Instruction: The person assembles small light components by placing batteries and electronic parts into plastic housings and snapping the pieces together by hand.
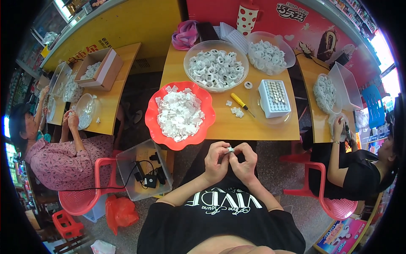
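Just off the table's near edge, my left hand (216, 161) and my right hand (244, 161) meet at the fingertips. Both pinch a small white plastic part (230, 149), mostly covered by the fingers, so its exact kind is unclear. A red scalloped bowl (152, 111) heaped with small flat white pieces (179, 114) stands ahead to the left. Behind it, a round clear bowl (188, 77) is full of white ring-like parts (218, 67). A yellow-handled screwdriver (239, 100) lies on the wooden table (228, 132) beside a few loose white pieces (237, 111).
A white box with round metallic pieces in rows (274, 98) stands right. Another clear bowl (270, 55) and a polka-dot tumbler (246, 19) are at the back. One person (72, 156) works at the left table, another (347, 165) at the right. A clear bin (127, 186) holds black adapters.
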A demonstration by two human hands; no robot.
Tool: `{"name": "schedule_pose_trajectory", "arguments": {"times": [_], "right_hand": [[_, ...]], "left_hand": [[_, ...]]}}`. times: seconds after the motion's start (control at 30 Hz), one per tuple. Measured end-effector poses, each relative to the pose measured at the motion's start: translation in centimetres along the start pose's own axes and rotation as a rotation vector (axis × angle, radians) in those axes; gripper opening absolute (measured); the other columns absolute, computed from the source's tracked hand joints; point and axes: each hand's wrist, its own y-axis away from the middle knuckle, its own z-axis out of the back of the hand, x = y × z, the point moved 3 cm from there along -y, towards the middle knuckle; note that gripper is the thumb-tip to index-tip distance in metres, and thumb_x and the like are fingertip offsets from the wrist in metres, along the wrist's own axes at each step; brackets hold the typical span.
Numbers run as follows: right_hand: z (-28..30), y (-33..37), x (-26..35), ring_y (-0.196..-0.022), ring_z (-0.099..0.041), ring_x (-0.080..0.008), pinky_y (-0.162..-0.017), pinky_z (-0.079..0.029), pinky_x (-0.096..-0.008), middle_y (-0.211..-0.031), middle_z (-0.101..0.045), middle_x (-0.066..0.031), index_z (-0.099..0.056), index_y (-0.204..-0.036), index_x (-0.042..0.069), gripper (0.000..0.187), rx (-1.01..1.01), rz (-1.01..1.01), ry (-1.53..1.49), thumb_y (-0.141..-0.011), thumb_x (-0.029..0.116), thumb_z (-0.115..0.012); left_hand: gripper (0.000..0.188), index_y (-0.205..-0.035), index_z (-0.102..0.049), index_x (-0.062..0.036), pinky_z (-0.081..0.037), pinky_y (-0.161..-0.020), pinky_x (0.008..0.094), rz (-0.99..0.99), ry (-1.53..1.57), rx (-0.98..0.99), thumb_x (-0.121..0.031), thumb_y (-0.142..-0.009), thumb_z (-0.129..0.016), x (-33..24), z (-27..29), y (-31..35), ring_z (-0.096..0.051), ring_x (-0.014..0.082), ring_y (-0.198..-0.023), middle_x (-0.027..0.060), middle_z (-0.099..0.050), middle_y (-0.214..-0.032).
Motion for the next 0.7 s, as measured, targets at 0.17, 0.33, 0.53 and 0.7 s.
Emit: {"name": "schedule_pose_trajectory", "arguments": {"times": [0.17, 0.33, 0.53, 0.7], "right_hand": [[0.0, -0.4, 1.2, -0.065, -0.054, -0.022, -0.062, -0.043, -0.0312, -0.071, -0.054, -0.0092, -0.054, -0.076, 0.002, 0.019, -0.037, 0.109, 0.017, -0.063, -0.009, -0.062], [0.0, -0.4, 0.8, -0.066, -0.054, -0.0223, -0.063, -0.043, -0.0312, -0.072, -0.054, -0.0091, -0.055, -0.077, 0.001, 0.018, -0.03, 0.166, 0.019, -0.064, -0.008, -0.061], [0.8, -0.6, -0.4, -0.066, -0.057, -0.0229, -0.064, -0.043, -0.0325, -0.072, -0.058, -0.0088, -0.06, -0.081, 0.003, 0.016, 0.09, 0.016, -0.129, -0.069, -0.008, -0.064], [0.9, -0.3, -1.0, -0.065, -0.057, -0.0226, -0.063, -0.043, -0.0316, -0.069, -0.058, -0.0077, -0.061, -0.081, 0.003, 0.016, 0.083, 0.031, -0.108, -0.07, -0.008, -0.065]], "left_hand": [[0.025, -0.094, -0.054, -0.0014, -0.05, -0.065, 0.0232, -0.103, -0.062, -0.033, 0.015, -0.077, -0.063, 0.1, 0.0, 0.3, -0.059, 0.0151, -0.082, 0.013, -0.056, -0.106], [0.026, -0.095, -0.054, -0.0015, -0.051, -0.066, 0.0243, -0.074, -0.059, -0.021, 0.014, -0.077, -0.064, 0.3, 0.2, 0.6, -0.061, 0.0163, -0.082, 0.0131, -0.057, -0.104], [0.026, -0.101, -0.056, 0.0002, -0.055, -0.072, 0.0257, 0.117, 0.155, -0.051, 0.014, -0.08, -0.062, 0.7, -0.2, 0.3, -0.064, 0.0158, -0.087, 0.0125, -0.057, -0.107], [0.028, -0.104, -0.057, 0.0014, -0.056, -0.073, 0.0268, 0.134, 0.147, 0.023, 0.014, -0.08, -0.062, 1.0, -0.3, 0.5, -0.065, 0.0178, -0.087, 0.0132, -0.057, -0.106]]}}
